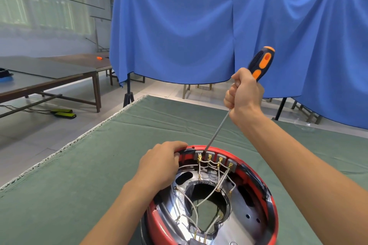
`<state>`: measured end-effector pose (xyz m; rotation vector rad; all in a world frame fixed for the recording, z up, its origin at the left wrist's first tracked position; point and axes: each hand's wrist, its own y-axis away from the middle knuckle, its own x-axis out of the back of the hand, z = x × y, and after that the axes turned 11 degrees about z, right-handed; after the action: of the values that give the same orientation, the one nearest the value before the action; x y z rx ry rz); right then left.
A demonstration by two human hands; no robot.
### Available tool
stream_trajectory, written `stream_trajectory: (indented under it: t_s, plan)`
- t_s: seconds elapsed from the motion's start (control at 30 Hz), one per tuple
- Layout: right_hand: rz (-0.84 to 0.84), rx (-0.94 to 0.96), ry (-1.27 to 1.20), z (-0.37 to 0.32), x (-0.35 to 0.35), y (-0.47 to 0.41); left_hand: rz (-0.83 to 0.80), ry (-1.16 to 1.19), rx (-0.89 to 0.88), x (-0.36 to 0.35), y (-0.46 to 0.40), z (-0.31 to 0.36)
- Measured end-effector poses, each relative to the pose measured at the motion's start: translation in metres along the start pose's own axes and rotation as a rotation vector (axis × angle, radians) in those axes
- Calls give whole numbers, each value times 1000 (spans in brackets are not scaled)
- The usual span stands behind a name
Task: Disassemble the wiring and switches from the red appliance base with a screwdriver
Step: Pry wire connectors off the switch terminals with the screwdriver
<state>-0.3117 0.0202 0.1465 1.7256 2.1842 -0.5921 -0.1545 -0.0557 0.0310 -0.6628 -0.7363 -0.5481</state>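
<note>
Red and rigid, the appliance base lies at the near edge of the bench, where the left hand grips its rim and the right hand clamps the screwdriver onto the switches, whose thin wires look fragile.

Green-clothed table under red base
</note>
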Motion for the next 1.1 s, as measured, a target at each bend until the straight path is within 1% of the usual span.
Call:
stream_trajectory:
  t_s: [0.13,0.43,0.63,0.9,1.1]
  plan:
    - [-22,12,-32,-11,-1,0,-5,-9,3,0,0,-1]
    - [-38,-1,-25,-2,-1,5,-1,10,6,1,1,0]
    - [-55,6,55,-1,-10,4,-11,6,13,1,1,0]
    - [61,-85,161,1,-13,-12,-34,4,-1,3,3,2]
    - [64,-101,167,2,-13,-16,-55,-4,-10,4,2,2]
